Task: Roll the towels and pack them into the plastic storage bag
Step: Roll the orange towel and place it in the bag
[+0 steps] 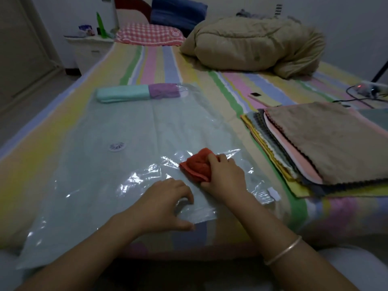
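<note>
Right hand curled round orange towel roll, near right on plastic bag. Left hand bent, pinching bag's near edge. Teal roll, purple roll at bag's far end. Flat towel pile right.

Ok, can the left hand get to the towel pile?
Probably not easily: the right hand, gripping the orange towel, sits between the left hand, holding the plastic storage bag, and the towel pile.

Cloth stack right (bag perhaps bare)

No text, label, brand or number is legible on anything in view.
</note>
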The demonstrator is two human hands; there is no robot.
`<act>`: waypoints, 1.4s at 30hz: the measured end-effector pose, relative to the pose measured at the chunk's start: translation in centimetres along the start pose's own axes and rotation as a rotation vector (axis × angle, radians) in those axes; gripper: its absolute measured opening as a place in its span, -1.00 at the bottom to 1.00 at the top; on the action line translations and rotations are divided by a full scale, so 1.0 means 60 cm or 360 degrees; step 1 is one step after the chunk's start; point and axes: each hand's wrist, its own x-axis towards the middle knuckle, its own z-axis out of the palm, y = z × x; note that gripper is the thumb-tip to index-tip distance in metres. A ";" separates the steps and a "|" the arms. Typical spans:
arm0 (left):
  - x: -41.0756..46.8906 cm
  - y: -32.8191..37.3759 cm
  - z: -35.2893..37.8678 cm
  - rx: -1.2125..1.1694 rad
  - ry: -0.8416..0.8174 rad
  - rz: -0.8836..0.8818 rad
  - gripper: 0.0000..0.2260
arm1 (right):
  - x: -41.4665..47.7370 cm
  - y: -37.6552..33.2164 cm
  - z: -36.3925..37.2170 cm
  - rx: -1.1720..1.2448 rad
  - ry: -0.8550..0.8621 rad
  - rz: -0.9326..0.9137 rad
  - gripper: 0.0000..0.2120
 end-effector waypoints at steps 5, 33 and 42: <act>-0.004 -0.008 -0.001 -0.0246 0.0058 0.0008 -0.51 | -0.014 0.026 -0.020 0.0660 0.0052 0.0136 -0.61; 0.007 0.043 -0.164 -0.1158 0.0519 -0.0027 -0.83 | -0.009 -0.062 -0.032 0.0847 0.0038 0.0005 -0.56; 0.043 -0.008 -0.217 -0.1331 0.0158 -0.0190 -0.83 | 0.253 -0.070 0.055 0.0692 0.0416 0.0760 -0.48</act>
